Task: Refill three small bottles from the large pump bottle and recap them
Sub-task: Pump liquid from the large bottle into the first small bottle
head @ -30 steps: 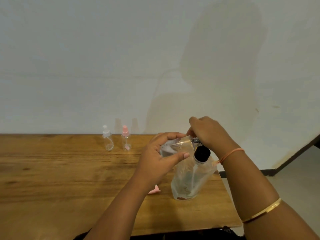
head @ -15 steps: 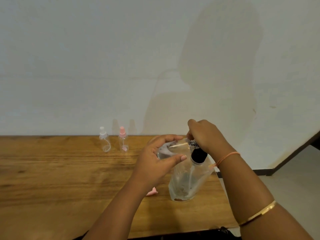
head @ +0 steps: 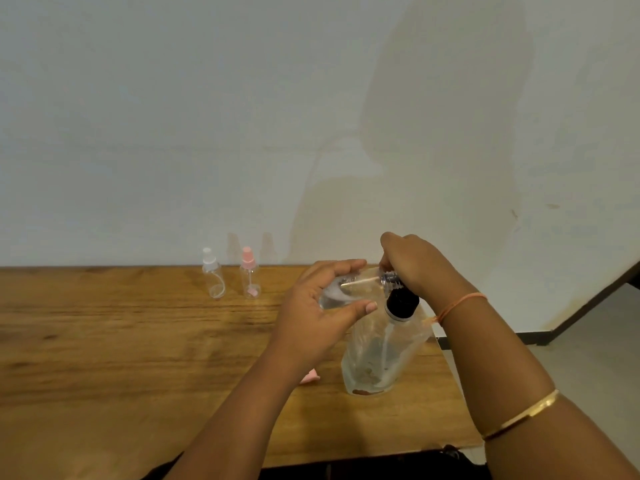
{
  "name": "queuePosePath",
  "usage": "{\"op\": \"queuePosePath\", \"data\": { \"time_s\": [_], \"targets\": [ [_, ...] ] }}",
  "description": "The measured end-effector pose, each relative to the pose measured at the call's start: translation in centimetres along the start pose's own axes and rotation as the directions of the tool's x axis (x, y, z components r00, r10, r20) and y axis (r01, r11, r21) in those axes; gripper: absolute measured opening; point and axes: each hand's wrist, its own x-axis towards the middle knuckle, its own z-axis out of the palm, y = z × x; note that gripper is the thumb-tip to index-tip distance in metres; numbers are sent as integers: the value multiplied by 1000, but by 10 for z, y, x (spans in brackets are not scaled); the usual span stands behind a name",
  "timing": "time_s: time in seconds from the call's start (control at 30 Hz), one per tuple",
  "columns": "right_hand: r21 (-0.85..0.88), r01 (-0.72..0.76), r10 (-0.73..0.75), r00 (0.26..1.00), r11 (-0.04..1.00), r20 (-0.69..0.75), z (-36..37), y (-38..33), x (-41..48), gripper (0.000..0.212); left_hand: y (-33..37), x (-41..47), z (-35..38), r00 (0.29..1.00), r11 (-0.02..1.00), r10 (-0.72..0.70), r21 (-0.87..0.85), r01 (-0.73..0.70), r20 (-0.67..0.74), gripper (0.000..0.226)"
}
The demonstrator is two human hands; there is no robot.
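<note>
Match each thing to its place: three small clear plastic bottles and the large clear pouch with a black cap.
1 white-capped small clear bottle
2 pink-capped small clear bottle
3 uncapped small clear bottle
4 black-capped clear pouch

a in the left hand
b back row, leftmost
c under the right hand
d back row, right

Pairs: 1-b, 2-d, 3-a, 4-c

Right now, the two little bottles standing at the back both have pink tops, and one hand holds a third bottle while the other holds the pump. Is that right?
Not quite. The head view shows a pink top only on the right bottle; the left bottle has a white top. The left hand does hold the third bottle, the right hand the pump.
</note>
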Motion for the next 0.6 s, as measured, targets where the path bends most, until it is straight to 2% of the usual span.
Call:
{"op": "queuePosePath", "data": {
  "time_s": [0.07,0.17,0.23,0.5,0.6],
  "targets": [
    [17,23,-22,999,1000,-31,2,0,0,44,1,0,-1,1000,1000,2,8,-2,4,48],
    [131,70,-54,991,989,-121,-4,-3,-3,46,5,-1,0,1000,999,25,26,-25,4,45],
    [170,73,-52,991,983,-122,-9,-6,-4,47,7,-1,0,1000,999,29,31,-29,-2,42],
    [159,-101,113,991,982,-70,-3,1,-6,44,5,-1,1,1000,999,18,35,-19,13,43],
    [162,-126,137,989,979,-59,-2,0,-6,35,4,-1,0,1000,999,12,30,-12,2,44]
  ]
}}
